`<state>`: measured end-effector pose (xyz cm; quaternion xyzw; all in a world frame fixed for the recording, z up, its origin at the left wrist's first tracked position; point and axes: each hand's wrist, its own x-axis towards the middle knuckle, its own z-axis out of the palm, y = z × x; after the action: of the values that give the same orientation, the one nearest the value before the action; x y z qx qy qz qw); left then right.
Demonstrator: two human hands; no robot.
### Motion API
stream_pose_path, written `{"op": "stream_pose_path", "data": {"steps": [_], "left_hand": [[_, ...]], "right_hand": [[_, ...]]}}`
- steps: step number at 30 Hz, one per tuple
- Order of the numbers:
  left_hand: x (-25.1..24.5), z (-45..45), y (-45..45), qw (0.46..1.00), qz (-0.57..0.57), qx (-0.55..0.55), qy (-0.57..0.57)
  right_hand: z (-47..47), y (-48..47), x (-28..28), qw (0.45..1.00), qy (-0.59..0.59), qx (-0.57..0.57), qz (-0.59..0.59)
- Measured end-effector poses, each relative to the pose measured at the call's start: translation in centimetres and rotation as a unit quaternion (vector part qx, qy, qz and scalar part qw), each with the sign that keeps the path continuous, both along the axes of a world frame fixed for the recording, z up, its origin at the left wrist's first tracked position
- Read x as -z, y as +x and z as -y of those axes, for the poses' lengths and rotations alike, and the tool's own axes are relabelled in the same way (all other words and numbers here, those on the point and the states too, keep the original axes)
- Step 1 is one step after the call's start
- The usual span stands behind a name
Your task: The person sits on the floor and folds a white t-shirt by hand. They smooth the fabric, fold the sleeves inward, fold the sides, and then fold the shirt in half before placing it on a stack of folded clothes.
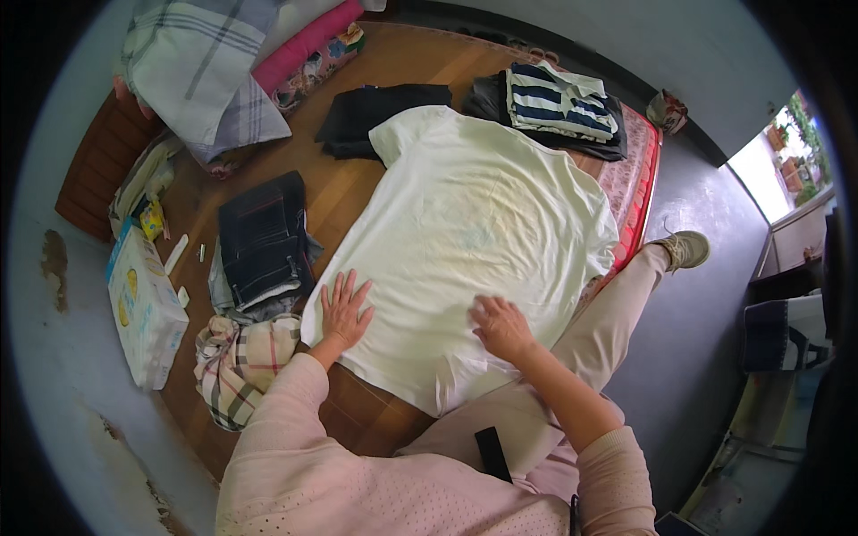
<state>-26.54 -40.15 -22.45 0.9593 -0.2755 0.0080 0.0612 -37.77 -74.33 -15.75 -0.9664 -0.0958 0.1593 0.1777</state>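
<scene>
A white short-sleeved T-shirt (442, 221) lies spread out before me, its hem towards me and slightly rumpled near my lap. My left hand (344, 313) rests flat on the shirt near its lower left corner, fingers spread, holding nothing. Over the lower right part of the shirt is my right hand (499, 325), its fingers bent and a little blurred; whether it pinches any cloth is unclear. Folded dark jeans (261, 234) lie on other clothes to the left of the shirt. A crumpled plaid cloth (248, 362) is beside my left forearm.
Beyond the shirt are folded black clothes (389, 114) and a folded striped polo shirt (560, 100) on a dark pile. A plaid pillow (201, 74) and rolled pink bedding (308, 43) stand at the upper left. A white plastic-wrapped package (144, 308) sits by the wall.
</scene>
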Motion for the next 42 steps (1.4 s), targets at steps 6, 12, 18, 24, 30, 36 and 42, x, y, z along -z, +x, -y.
{"op": "stream_pose_path", "data": {"steps": [6,12,18,24,30,36,42], "left_hand": [[-0.5,-0.2,-0.2,1.0,-0.019,-0.003,0.001],[-0.5,-0.6,0.2,1.0,-0.022,0.017,0.005],[-0.3,-0.1,2.5,1.0,-0.003,-0.004,-0.027],[-0.9,16.3,9.0,0.976,0.03,0.074,-0.202],[-0.1,31.1,12.4,0.988,-0.051,0.094,-0.11],[0.9,23.8,22.7,0.992,0.025,0.121,0.033],[-2.9,25.3,25.0,0.987,0.042,0.128,0.088]], "right_hand": [[3.3,3.0,2.7,0.978,-0.061,0.178,0.085],[4.5,3.7,5.2,0.971,-0.094,0.199,0.091],[4.5,3.9,4.8,0.975,-0.081,0.196,0.07],[4.7,4.0,5.7,0.97,-0.085,0.203,0.104],[4.6,4.1,5.4,0.971,-0.09,0.202,0.094],[4.5,4.0,5.7,0.97,-0.071,0.206,0.107],[4.7,4.0,5.8,0.97,-0.073,0.211,0.098]]}}
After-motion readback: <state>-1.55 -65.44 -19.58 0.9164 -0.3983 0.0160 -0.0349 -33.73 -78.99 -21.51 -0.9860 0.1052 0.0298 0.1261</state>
